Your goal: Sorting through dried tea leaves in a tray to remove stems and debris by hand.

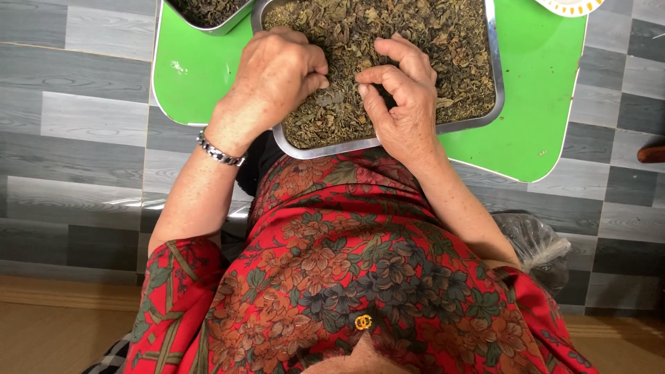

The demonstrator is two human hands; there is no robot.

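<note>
Head view: hands sorting dried leaves in a steel tray.
Left hand is curling loosely; right hand is pinching leaves directly beneath, tray lying crosswise ahead.

One head cam; looks straight down, close over lap and green table; no 2nd view.

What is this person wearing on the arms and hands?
Both hands are bare, with no gloves or rings that I can make out. The left hand has a silver link bracelet at the wrist; the right hand wears nothing there. Short sleeves of a red floral top end near the elbows, forearms uncovered.
</note>
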